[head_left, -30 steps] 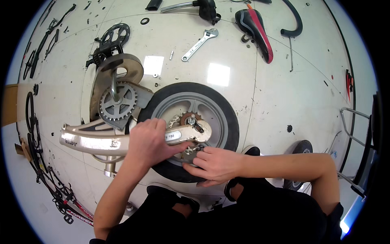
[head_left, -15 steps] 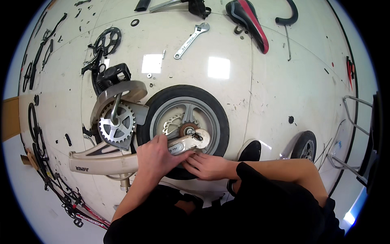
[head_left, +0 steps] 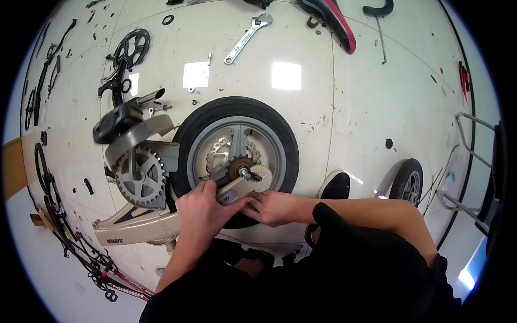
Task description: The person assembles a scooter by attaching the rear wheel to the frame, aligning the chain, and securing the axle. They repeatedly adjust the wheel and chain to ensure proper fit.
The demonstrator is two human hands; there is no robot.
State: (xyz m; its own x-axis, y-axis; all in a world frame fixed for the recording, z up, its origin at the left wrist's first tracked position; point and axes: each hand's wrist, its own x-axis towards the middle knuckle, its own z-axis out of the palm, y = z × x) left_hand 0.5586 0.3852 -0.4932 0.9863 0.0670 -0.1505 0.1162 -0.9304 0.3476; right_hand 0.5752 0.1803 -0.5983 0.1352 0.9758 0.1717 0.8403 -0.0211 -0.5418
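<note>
Frame arm (head_left: 239, 189) — under both hands' fingers (head_left: 207, 189)

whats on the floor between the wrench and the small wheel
In the head view, the floor between the wrench and the small wheel holds only tiny loose parts, such as a small pin; otherwise bare, with glare patches.

On the pale floor (head_left: 377, 107) we see an adjustable wrench (head_left: 247, 39) lying near the top, with a red and black saddle (head_left: 336, 24) to its right. A loose black chainring (head_left: 131, 46) sits at upper left. We find a second small wheel (head_left: 407, 182) at right, beside a wire rack (head_left: 474, 167).
</note>
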